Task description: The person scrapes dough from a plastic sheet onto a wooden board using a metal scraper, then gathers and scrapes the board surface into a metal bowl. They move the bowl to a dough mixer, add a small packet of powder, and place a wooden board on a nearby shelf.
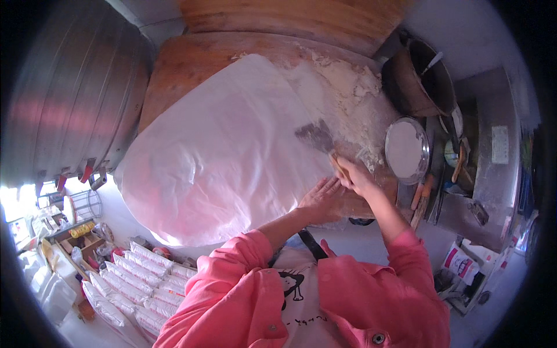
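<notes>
My right hand (359, 176) grips the wooden handle of a wide scraper (315, 135). Its flat metal blade is over the right edge of a large translucent plastic sheet (217, 139). Close beside it, my left hand (321, 199) lies flat, palm down, at the sheet's lower right edge and the wooden worktop (187, 56). Whatever is under the sheet shows only as a pale, blurred shape. Loose flour and crumbly dough scraps (343, 87) cover the worktop to the right of the sheet.
A bowl of white powder (404, 150) stands on the right, below a deep dark pot (402, 82) with a utensil in it. Wooden-handled tools (421, 200) lie near the bowl. A ribbed metal cabinet (78, 95) borders the left. Stacked white sacks (130, 278) sit lower left.
</notes>
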The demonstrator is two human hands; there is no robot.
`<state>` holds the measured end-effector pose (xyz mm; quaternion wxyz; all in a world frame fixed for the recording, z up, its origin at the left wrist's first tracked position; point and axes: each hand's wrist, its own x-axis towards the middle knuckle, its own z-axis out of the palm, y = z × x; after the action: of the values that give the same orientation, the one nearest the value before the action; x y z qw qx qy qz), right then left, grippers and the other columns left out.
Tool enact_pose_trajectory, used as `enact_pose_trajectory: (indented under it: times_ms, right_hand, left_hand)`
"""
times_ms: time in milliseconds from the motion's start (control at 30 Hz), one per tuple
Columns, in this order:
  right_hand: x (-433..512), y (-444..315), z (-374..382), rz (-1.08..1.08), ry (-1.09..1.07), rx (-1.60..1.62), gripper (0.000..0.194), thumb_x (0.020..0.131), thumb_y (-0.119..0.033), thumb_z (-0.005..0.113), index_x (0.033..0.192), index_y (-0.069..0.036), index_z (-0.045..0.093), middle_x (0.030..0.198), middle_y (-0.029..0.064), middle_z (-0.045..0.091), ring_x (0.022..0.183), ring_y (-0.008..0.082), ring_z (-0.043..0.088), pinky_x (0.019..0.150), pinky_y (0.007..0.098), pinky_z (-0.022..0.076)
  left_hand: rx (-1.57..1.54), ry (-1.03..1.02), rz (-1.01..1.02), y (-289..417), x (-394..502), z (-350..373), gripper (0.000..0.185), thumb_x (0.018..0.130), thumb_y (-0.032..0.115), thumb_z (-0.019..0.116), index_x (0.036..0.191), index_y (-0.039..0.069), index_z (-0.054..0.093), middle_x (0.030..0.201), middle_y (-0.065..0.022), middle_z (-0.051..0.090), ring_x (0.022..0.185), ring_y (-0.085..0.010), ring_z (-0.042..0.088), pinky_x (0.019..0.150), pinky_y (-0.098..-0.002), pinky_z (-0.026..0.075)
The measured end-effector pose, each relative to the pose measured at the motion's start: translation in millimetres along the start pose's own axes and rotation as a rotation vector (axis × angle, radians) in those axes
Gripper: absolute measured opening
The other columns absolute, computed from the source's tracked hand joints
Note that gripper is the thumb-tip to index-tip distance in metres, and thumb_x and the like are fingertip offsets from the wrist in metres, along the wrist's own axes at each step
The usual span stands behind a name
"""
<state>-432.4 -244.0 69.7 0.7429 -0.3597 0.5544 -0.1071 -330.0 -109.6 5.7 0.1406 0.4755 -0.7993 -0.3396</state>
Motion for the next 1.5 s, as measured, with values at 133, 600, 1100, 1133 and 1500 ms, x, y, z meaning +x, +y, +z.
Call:
enact_pose_trajectory:
  times_ms: [133,600,1100,1133,1500]
  right_hand:
    - [39,-17,21,-0.037,-0.017,-0.15,0.039,0.091,-0.039,0.058,0.067,-0.008,0.053,0.055,0.0025,0.049,0.037,0.0117,0.039,0.036,0.0279,0.0264]
    - [122,-63,111,-0.198,-0.128,0.563,0.019,0.091,-0.024,0.061,0.092,-0.006,0.057,0.061,-0.0018,0.045,0.047,0.006,0.041,0.037,0.0186,0.0267]
    - [-124,219,23,-0.507,0.787,-0.753,0.022,0.091,-0.019,0.056,0.101,0.0,0.052,0.074,0.0198,0.059,0.062,0.0401,0.059,0.056,0.0433,0.0471]
    - [-131,205,42,-0.606,0.788,-0.869,0.025,0.089,-0.018,0.058,0.102,0.002,0.051,0.084,0.0261,0.058,0.08,0.0501,0.055,0.067,0.0502,0.0459]
    - [-139,175,133,-0.647,0.902,-0.565,0.024,0.09,-0.022,0.057,0.101,-0.002,0.049,0.083,0.027,0.061,0.081,0.0476,0.059,0.065,0.0518,0.0469]
  left_hand:
    - [-0.064,0.015,0.015,6,-2,-17,0.099,0.073,0.049,0.069,0.146,0.0,0.024,0.155,-0.0159,0.018,0.145,-0.0282,0.012,0.117,-0.0422,0.012]
    - [-0.487,0.142,-0.022,-13,-11,-20,0.053,0.081,0.039,0.065,0.127,0.015,0.057,0.129,-0.0118,0.055,0.121,-0.0282,0.048,0.1,-0.0398,0.038]
    - [0.524,0.458,-1.214,-288,-296,-249,0.106,0.062,0.058,0.076,0.144,0.007,0.032,0.148,-0.0159,0.033,0.138,-0.0264,0.028,0.112,-0.0535,0.017]
    - [0.525,0.42,-1.198,-279,-286,-257,0.098,0.063,0.057,0.075,0.139,0.006,0.04,0.14,-0.0176,0.042,0.132,-0.0279,0.038,0.108,-0.0508,0.024]
    - [0.031,0.608,-0.441,-112,-282,-380,0.04,0.083,0.029,0.072,0.109,0.0,0.064,0.092,-0.0104,0.068,0.084,-0.0155,0.062,0.074,-0.0326,0.049]
